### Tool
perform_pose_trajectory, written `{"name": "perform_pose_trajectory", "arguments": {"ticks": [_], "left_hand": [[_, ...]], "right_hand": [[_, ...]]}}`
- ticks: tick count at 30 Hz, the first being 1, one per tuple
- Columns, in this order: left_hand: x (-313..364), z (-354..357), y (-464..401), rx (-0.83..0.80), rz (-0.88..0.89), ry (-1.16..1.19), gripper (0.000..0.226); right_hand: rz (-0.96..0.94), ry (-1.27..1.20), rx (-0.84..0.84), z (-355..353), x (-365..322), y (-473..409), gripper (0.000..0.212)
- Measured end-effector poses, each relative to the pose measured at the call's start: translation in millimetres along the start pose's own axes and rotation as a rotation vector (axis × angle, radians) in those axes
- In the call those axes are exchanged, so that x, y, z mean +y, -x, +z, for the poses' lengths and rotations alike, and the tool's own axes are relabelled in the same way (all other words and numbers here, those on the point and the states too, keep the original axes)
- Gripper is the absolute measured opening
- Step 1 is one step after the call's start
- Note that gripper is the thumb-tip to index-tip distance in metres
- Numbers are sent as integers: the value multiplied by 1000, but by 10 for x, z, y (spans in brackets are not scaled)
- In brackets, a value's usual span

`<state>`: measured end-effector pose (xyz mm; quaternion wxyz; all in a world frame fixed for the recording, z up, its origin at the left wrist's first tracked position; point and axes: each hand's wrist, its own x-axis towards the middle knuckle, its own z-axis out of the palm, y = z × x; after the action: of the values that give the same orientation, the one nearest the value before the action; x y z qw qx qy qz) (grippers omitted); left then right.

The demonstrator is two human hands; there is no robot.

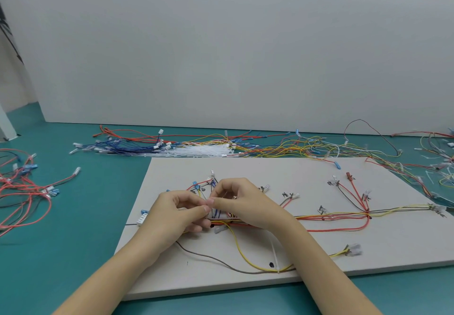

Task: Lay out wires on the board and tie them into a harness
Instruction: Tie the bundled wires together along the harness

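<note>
Left hand (179,210) and right hand (242,201) meet fingertip to fingertip, each grip pinching a thin white cable tie (213,207) | above bundled coloured wires (326,216) | on pale grey board (294,172) | teal worktop (61,253).

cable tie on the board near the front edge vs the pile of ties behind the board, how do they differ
The cable tie on the board is single and crosses the brown and yellow wires; the pile of ties lies loose on the green table beyond the board's far edge, bundling nothing. Both are whitish plastic.
</note>
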<state>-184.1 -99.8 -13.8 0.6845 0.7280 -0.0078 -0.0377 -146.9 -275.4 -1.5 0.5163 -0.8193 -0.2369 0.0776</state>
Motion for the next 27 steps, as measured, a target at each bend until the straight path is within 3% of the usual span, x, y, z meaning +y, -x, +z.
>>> {"name": "perform_pose_trajectory", "arguments": {"ticks": [16, 27], "left_hand": [[-10, -1, -17, -18, -11, -22, 8], [13, 15, -5, -24, -4, -16, 12]], "right_hand": [[-18, -45, 1, 60, -37, -14, 20], [-39, -73, 37, 57, -12, -16, 14]]}}
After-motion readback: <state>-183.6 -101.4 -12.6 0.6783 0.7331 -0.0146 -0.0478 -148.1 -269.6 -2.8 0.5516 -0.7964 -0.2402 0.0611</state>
